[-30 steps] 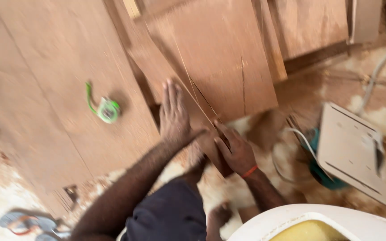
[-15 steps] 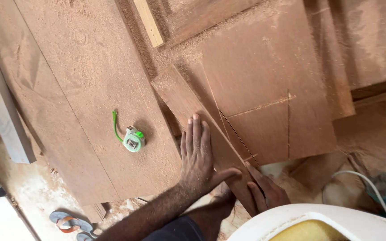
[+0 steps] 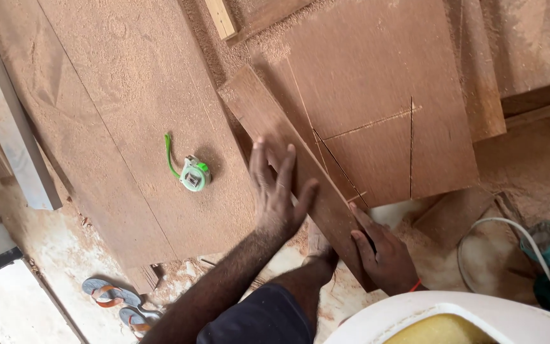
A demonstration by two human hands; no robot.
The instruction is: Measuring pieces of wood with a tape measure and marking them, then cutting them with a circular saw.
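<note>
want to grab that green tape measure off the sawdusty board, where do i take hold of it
Grip the tape measure by its squarish case, fingers and thumb across its two flat faces, coming straight down from above. It lies flat on the wide sawdust-covered board with nothing lying against it. The thin green strap trailing up from the case is loose and would let it swing. The left hand is nearest, lying on the narrow plank.
</note>
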